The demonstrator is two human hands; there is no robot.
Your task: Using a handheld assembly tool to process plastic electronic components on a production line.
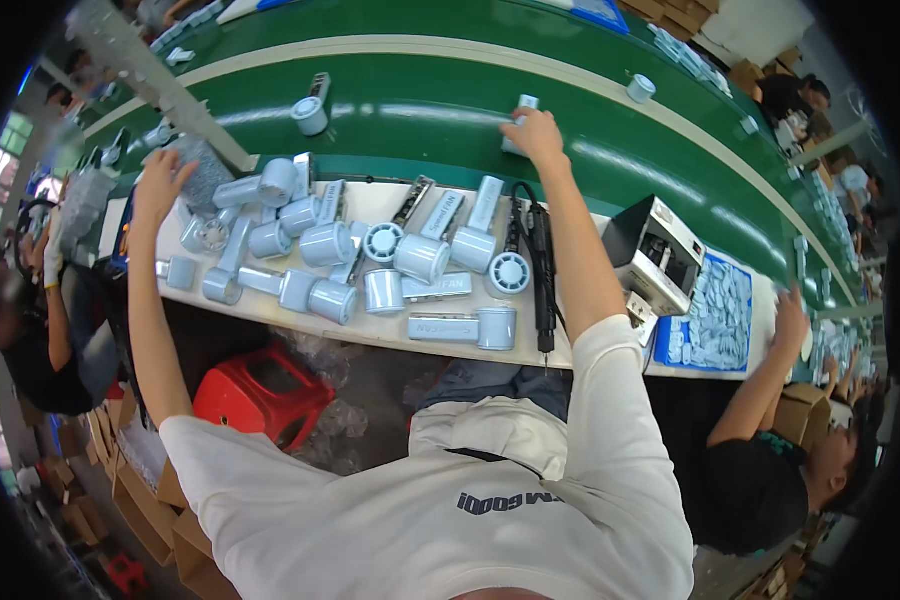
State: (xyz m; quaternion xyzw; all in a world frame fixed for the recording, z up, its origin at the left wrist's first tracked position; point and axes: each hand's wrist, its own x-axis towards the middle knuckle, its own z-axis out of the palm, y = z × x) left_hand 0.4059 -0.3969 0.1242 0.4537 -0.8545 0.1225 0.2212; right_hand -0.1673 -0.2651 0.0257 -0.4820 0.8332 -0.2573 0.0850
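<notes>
My right hand (537,137) reaches far over the green conveyor belt, its fingers closed around a pale blue fan piece (527,103) that shows partly above and below them. At the far left, my left hand (164,181) is raised with its fingers apart and nothing in them, beside a grey bubbled plastic bag (199,172). Between my arms, several pale blue handheld fans (422,258) lie loosely grouped on the white worktop (370,338). Some show open casings with inner parts, such as the dark-centred handle (413,201); others turn their round grilles (510,272) upward.
A black electric screwdriver (542,270) with its cable lies right of the fans. Beyond it stand a black-and-white machine (658,250) and a blue tray (705,315) full of pale blue parts. More fan pieces (310,115) sit on the belt. A red stool (262,392) is below; co-workers sit either side.
</notes>
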